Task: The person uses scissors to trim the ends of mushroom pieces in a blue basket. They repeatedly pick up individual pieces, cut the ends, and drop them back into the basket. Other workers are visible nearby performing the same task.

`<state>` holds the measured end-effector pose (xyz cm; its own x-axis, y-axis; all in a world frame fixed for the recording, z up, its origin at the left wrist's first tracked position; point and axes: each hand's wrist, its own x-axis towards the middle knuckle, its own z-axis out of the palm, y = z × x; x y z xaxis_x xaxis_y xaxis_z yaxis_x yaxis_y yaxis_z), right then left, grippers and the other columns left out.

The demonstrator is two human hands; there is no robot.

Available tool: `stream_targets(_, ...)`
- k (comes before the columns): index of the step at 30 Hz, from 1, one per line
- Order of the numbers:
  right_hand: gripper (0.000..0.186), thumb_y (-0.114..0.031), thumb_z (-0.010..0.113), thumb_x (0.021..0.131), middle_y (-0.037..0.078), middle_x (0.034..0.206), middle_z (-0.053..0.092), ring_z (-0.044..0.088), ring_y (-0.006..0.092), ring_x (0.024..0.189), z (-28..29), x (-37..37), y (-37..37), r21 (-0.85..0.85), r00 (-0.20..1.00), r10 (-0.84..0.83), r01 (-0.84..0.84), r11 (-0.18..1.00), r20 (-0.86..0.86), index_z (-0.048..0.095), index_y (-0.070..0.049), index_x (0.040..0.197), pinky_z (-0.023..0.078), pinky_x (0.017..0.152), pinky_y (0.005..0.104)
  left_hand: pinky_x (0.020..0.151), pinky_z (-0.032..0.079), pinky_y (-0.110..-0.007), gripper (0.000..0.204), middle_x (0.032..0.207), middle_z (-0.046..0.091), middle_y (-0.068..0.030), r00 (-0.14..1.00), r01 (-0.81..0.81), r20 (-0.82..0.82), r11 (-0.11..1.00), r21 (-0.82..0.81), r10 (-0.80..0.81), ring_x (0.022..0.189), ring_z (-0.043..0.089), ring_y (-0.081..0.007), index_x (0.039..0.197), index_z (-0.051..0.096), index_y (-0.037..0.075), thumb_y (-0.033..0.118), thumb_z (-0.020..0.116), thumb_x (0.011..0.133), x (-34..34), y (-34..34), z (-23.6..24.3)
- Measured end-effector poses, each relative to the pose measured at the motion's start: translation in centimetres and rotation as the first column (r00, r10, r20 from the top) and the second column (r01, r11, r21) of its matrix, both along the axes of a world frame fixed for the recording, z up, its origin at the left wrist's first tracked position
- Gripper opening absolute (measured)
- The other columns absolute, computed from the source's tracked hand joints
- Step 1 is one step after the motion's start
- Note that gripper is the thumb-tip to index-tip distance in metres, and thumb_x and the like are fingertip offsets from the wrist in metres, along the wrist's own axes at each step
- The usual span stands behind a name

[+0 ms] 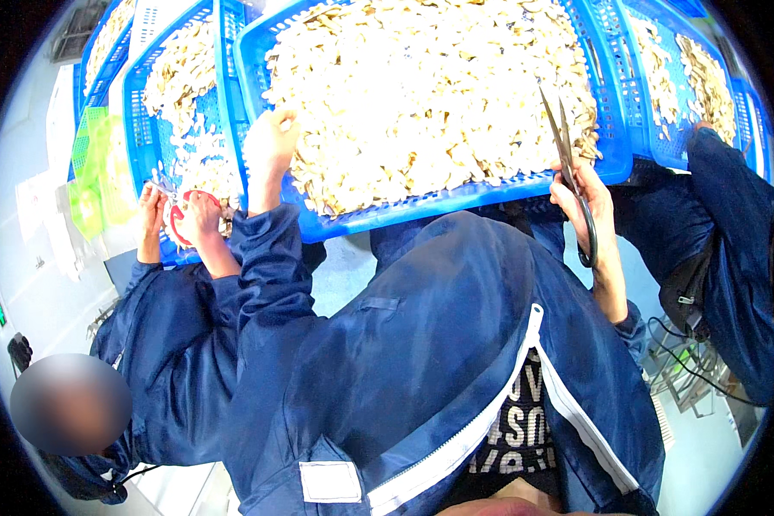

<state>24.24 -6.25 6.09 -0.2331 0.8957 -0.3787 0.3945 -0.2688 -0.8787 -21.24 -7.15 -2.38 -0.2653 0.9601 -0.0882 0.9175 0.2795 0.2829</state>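
A large blue perforated crate (318, 223) holds a spread of pale sliced pieces (421, 103), likely mushroom. My left hand (271, 150) is at the crate's left side over the pieces, fingers curled; whatever it holds, if anything, is washed out by glare. My right hand (585, 206) grips long black-handled scissors (562, 133) at the crate's front right, their slightly parted blades pointing up over the pieces.
A co-worker at left, hands (193, 215) on red-handled scissors (179, 228), works at another blue crate (135, 129). A co-worker (722, 241) at right reaches to a further crate (636, 103). Green baskets (90, 189) stand at left; cables (688, 361) hang at lower right.
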Motion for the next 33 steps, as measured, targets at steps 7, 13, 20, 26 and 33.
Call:
stream_targets(7, 0.031, -0.014, 0.068, 0.082, -0.001, 0.084, 0.052, 0.051, 0.0072, 0.079, 0.5, -0.8, 0.5, -0.004, 0.999, 0.028, -0.028, 1.0, -0.015, 0.059, -0.005, 0.109, 0.043, 0.074, 0.0219, 0.074, 0.049, -0.04, 0.025, 0.083, 0.065, -0.0191, 0.997, 0.056, 0.06, 0.994, -0.094, -0.051, 0.083, 0.063, -0.0344, 0.092, 0.064, 0.006, 0.016, 0.066, 0.07, 1.6, 0.8, -0.1)
stream_targets(13, 0.031, -0.015, 0.068, 0.082, -0.001, 0.084, 0.052, 0.051, 0.007, 0.079, 0.2, -0.4, 0.1, -0.024, 1.0, 0.015, -0.015, 1.0, -0.006, 0.058, -0.004, 0.109, 0.043, 0.074, 0.021, 0.054, 0.044, -0.025, 0.014, 0.066, 0.059, -0.0029, 0.514, -0.12, 0.825, 0.972, -0.201, 0.234, 0.057, 0.055, -0.0121, 0.082, 0.062, 0.005, 0.016, 0.069, 0.079, 4.2, 0.0, 0.4)
stream_targets(20, 0.031, -0.016, 0.069, 0.082, -0.002, 0.082, 0.051, 0.049, 0.006, 0.075, 0.2, 0.0, 0.3, -0.008, 1.0, -0.002, 0.002, 1.0, 0.017, 0.058, -0.005, 0.109, 0.042, 0.071, 0.02, 0.075, 0.048, -0.028, 0.035, 0.09, 0.064, -0.0094, 0.684, -0.124, 0.727, 0.992, 0.038, 0.058, 0.08, 0.061, -0.0199, 0.112, 0.061, 0.002, 0.019, 0.067, 0.082, 5.4, 0.8, -0.7)
stream_targets(26, 0.031, -0.017, 0.069, 0.082, -0.002, 0.081, 0.05, 0.048, 0.0057, 0.075, 0.4, 0.1, 0.2, -0.003, 1.0, -0.012, 0.012, 1.0, 0.002, 0.058, -0.005, 0.109, 0.041, 0.07, 0.0198, 0.086, 0.047, -0.041, 0.037, 0.101, 0.062, -0.0244, 0.996, 0.094, 0.023, 0.986, -0.136, -0.092, 0.098, 0.059, -0.0375, 0.111, 0.059, 0.0, 0.019, 0.062, 0.079, 5.4, -0.2, -3.0)
stream_targets(33, 0.033, -0.017, 0.069, 0.082, -0.002, 0.081, 0.05, 0.049, 0.0062, 0.075, 0.2, -0.3, 0.2, 0.006, 1.0, 0.017, -0.017, 1.0, -0.012, 0.058, -0.005, 0.11, 0.042, 0.071, 0.0203, 0.073, 0.05, -0.042, 0.022, 0.087, 0.065, -0.0195, 0.869, 0.264, 0.422, 0.963, 0.044, -0.258, 0.082, 0.063, -0.0369, 0.099, 0.064, 0.005, 0.013, 0.056, 0.08, 13.7, -2.1, 0.0)
